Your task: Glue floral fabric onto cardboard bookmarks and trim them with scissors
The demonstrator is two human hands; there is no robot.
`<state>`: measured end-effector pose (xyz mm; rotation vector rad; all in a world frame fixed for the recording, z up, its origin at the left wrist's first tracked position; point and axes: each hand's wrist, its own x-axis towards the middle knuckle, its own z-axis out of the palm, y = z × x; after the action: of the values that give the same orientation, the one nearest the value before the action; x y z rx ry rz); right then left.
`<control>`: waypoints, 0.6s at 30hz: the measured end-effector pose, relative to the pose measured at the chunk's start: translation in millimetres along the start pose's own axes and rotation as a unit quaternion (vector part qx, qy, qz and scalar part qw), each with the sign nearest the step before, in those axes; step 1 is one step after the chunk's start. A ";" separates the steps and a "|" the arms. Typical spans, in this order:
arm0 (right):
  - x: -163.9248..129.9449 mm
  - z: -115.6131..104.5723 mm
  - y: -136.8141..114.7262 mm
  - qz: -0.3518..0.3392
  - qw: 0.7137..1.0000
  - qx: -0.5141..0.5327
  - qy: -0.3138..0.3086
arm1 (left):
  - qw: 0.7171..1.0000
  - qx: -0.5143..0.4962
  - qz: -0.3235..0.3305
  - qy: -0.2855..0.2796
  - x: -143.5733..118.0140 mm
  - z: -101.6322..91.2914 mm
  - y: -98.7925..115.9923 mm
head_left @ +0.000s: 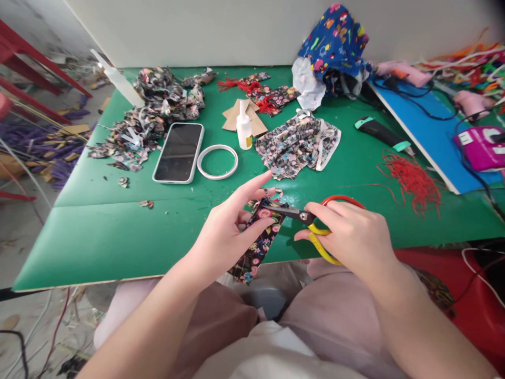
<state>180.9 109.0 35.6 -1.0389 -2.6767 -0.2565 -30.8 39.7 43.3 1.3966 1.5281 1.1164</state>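
Observation:
My left hand (231, 226) grips a strip of dark floral fabric (260, 245) between thumb and fingers, its index finger stretched out. The strip hangs down over the table's front edge. In my right hand (351, 234) is a pair of scissors (303, 216) with one red and one yellow handle. Their blades lie across the top of the strip, close to my left fingers; whether they are parted I cannot tell. A small scrap shows just beyond the blades. Farther back lies a gathered floral cloth piece (295, 145) with white edging.
On the green table (110, 237) are a phone (179, 152), a white ring (218, 162), a small glue bottle (244, 131), cardboard pieces (231, 117) and heaped fabric scraps (169, 95). A box cutter (381, 134), red threads (414, 179) and a blue board (414, 121) lie at the right.

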 end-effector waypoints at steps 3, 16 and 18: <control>-0.1 -0.4 -0.1 0.000 1.000 0.005 -0.004 | 1.000 0.006 0.001 0.000 -0.1 0.1 0.0; 0.9 -0.8 -1.9 0.010 1.000 0.014 -0.002 | 1.000 0.029 0.009 -0.001 -0.4 -0.3 0.2; 1.2 -1.1 -2.0 0.009 1.000 0.013 0.000 | 1.000 0.025 0.009 -0.002 -0.4 -0.1 0.3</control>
<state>178.9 108.0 36.9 -1.0544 -2.6615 -0.2191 -30.7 39.3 43.6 1.4487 1.5527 1.0931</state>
